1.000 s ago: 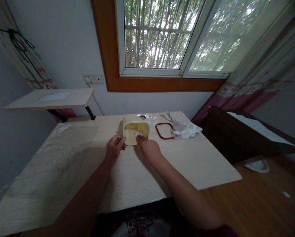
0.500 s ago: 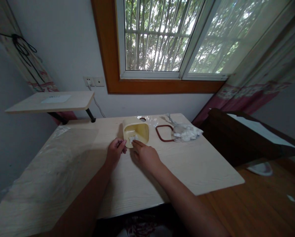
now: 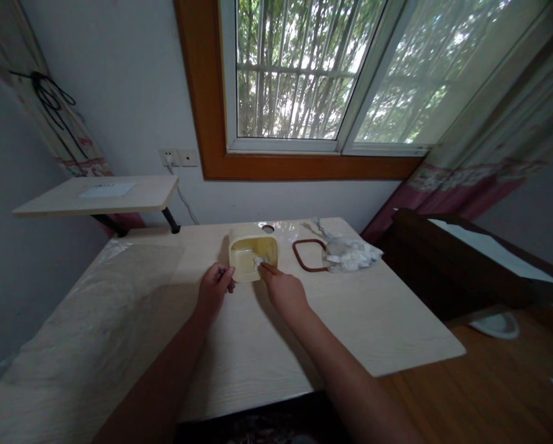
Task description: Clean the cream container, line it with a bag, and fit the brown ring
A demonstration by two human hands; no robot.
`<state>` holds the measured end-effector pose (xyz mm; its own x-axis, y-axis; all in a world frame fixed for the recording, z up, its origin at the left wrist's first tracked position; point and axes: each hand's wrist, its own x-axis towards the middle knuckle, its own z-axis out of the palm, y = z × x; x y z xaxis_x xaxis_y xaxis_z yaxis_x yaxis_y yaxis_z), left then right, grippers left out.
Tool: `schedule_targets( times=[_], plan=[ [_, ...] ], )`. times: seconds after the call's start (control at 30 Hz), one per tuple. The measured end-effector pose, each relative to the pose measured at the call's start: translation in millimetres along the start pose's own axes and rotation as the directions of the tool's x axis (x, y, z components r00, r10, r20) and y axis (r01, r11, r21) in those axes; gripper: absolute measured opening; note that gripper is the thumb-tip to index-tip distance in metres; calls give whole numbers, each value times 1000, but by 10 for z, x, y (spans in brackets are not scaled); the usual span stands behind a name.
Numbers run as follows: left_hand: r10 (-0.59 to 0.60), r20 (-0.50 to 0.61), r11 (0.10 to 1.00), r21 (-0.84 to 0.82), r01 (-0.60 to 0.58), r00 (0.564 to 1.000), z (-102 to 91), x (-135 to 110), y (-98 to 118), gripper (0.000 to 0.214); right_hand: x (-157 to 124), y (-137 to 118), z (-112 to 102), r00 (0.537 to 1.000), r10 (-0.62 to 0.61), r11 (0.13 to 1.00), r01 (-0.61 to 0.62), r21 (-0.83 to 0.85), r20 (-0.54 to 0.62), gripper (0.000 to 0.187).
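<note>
1. The cream plastic box (image 3: 242, 272) sits open side up near the worktop's (image 3: 350, 324) far edge, about midway along it.
2. The right hand (image 3: 283, 293) reaches over the box's near lip. Its fingers (image 3: 266, 269) are together on a white scrap (image 3: 258, 262) inside the box, though I cannot tell whether they grip it or only press it.
3. The left hand (image 3: 214, 291) stands just beside the box's near left corner, and its fingers (image 3: 225, 272) are pinched together on a small dark item (image 3: 221, 270).
4. Careful work here would likely mean keeping the box steady and moving the scrap with the fingertips alone, so the box does not slide on the glossy worktop.
5. A reddish-brown rubber ring (image 3: 294, 256) lies flat to the right of the box, touching a crumpled clear bag (image 3: 353, 256).
6. The left fingers hide most of the dark item, so its kind cannot be made out. The right fingers cover part of the scrap. A small round hole (image 3: 268, 229) shows at the box's far end, but it is unclear whether it belongs to the box.
</note>
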<state>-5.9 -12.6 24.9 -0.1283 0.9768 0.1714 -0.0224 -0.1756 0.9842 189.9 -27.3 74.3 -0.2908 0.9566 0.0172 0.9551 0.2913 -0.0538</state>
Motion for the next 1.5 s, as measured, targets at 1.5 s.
schedule_targets(
  times=[1.5],
  plan=[
    [12, -86, 1000, -6, -12, 996, -120, 85, -74, 33, 54, -343, -40, 997, -76, 975, 79, 208, -25, 51]
  ],
)
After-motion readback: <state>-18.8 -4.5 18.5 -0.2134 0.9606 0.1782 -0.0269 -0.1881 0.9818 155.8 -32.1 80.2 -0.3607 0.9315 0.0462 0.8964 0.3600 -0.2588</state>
